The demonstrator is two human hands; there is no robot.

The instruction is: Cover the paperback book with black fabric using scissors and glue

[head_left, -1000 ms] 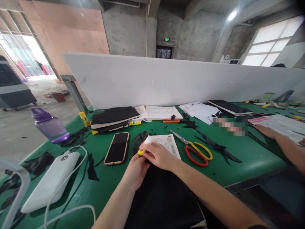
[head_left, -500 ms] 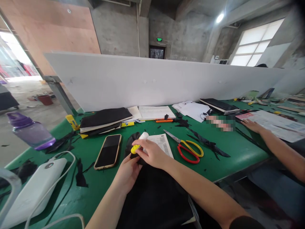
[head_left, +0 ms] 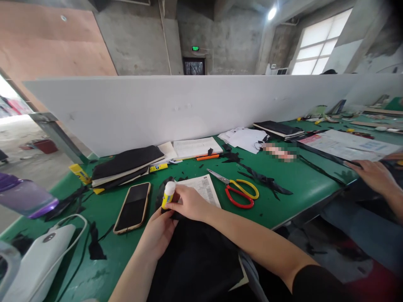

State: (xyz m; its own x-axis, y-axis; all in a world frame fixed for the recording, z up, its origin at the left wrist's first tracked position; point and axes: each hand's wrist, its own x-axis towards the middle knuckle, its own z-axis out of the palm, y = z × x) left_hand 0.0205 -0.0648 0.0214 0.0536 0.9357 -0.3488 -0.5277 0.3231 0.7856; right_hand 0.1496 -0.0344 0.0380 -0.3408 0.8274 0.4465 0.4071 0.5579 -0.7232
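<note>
A yellow glue stick (head_left: 166,198) with a white end stands nearly upright in the fingers of my right hand (head_left: 190,203). Just below it, my left hand (head_left: 161,230) grips the edge of a black sheet of soft material (head_left: 195,256), which spreads down toward my lap. The tips of my left fingers are partly hidden. A printed page (head_left: 201,186) lies on the table just beyond my hands. To its right are scissors (head_left: 241,193) with one red and one yellow handle, blades parted.
On the green table (head_left: 201,228), a phone (head_left: 132,208) lies left of my hands. Black-covered notebooks (head_left: 126,163), a purple bottle (head_left: 27,195) and a white power bank (head_left: 40,260) are further left. A co-worker's hand (head_left: 367,172) rests at right by paper sheets (head_left: 349,144).
The glue stick has turned from a slant to nearly upright in my right hand. My view has shifted a little to the right. The co-worker's hand has drawn back toward the table edge.
</note>
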